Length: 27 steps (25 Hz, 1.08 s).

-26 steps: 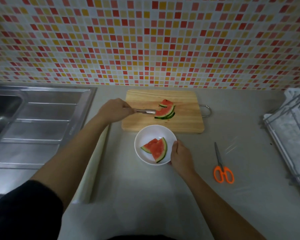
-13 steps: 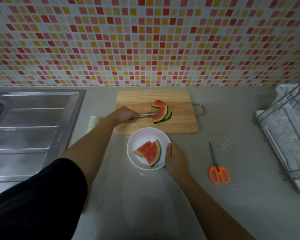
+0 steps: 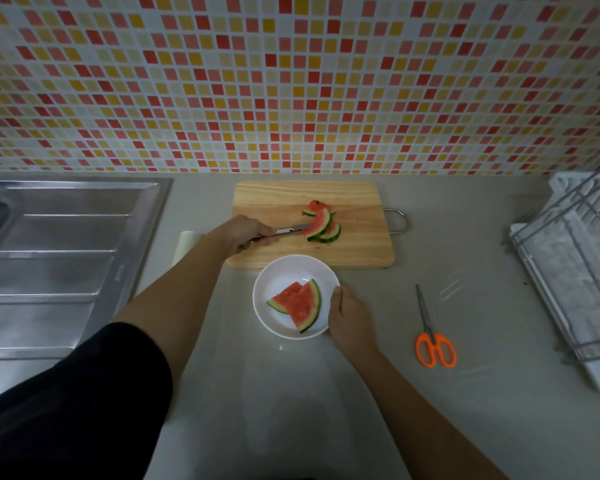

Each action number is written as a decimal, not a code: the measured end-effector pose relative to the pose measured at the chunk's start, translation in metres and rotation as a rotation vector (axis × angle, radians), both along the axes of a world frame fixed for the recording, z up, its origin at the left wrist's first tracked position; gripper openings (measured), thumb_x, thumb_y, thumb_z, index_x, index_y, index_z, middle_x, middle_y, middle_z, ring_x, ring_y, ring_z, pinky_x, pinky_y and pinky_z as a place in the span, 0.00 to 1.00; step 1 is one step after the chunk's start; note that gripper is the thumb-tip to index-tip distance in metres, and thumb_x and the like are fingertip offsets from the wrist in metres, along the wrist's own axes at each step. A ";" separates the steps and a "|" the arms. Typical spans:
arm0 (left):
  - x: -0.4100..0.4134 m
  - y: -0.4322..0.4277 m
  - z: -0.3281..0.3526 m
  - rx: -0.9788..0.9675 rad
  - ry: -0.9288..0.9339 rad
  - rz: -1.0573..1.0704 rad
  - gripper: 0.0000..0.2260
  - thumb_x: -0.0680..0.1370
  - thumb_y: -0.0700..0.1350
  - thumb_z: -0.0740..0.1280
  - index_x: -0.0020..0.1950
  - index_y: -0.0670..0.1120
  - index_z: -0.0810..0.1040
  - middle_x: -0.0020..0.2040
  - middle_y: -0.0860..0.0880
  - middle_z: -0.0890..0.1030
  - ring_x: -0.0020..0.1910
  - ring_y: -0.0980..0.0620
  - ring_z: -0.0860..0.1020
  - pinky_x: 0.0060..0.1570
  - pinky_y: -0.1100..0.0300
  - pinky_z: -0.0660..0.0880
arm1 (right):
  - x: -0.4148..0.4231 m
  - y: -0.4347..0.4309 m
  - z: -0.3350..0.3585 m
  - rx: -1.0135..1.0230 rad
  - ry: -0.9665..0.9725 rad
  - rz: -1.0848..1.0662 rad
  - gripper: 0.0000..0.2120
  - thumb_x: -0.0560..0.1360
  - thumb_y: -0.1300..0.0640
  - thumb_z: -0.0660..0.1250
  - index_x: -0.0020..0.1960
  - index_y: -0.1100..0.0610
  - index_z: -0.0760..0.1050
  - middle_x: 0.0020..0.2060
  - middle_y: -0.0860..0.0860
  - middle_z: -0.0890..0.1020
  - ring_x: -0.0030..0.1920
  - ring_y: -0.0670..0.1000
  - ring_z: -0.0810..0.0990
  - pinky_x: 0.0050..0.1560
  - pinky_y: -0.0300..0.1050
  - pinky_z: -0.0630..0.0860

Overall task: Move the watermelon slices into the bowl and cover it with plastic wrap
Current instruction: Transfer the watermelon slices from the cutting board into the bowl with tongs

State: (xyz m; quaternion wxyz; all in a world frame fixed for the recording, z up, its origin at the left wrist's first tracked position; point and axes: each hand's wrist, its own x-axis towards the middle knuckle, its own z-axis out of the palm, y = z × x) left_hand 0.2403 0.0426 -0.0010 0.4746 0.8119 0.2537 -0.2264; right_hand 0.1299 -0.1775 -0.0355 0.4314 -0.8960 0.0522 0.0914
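On the far left the steel sink [image 3: 66, 258] sits idle, and just beside its edge the end of the plastic wrap roll [image 3: 186, 244] peeks out from behind the left forearm, untouched. The left hand [image 3: 243, 233] is wrapped closed around a pair of metal tongs [image 3: 290, 231], whose tips pinch the slices on the board [image 3: 321, 226] on the wooden cutting board [image 3: 357, 244]. Compared with a second ago, the clamped slice now stands tilted up on its rind against its neighbours rather than lying flat, so the lift looks under way, though I cannot tell whether it has fully cleared the wood. Just in front of the board, the white bowl [image 3: 278, 271] holds two slices in the bowl [image 3: 298, 304], the same count as before. The right hand [image 3: 349, 320] steadies the bowl's right rim, fingers curled against it, as it did earlier. Further right, the orange scissors [image 3: 434, 344] lie on the counter, and the dish rack [image 3: 575, 271] stands at the edge. The transfer seems roughly half done; wrapping has not begun
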 end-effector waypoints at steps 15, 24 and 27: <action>-0.080 0.035 0.048 0.210 -0.239 -0.319 0.07 0.71 0.45 0.72 0.33 0.54 0.85 0.33 0.57 0.82 0.38 0.60 0.78 0.38 0.69 0.70 | 0.004 -0.003 -0.003 0.005 0.022 0.021 0.18 0.82 0.53 0.48 0.52 0.61 0.74 0.45 0.63 0.82 0.45 0.63 0.81 0.49 0.57 0.78; -0.105 0.012 0.069 1.030 -0.534 -0.631 0.15 0.76 0.61 0.60 0.53 0.56 0.82 0.48 0.51 0.83 0.48 0.47 0.81 0.42 0.57 0.73 | 0.003 -0.004 -0.005 -0.005 0.039 0.029 0.18 0.82 0.52 0.48 0.54 0.61 0.73 0.37 0.57 0.79 0.30 0.51 0.78 0.22 0.31 0.71; -0.091 0.046 0.078 0.993 -0.536 -0.519 0.13 0.76 0.57 0.63 0.54 0.55 0.82 0.49 0.47 0.82 0.51 0.44 0.80 0.49 0.52 0.76 | 0.003 -0.004 -0.005 -0.005 0.017 0.033 0.18 0.82 0.52 0.48 0.55 0.61 0.73 0.39 0.58 0.81 0.35 0.56 0.81 0.36 0.45 0.81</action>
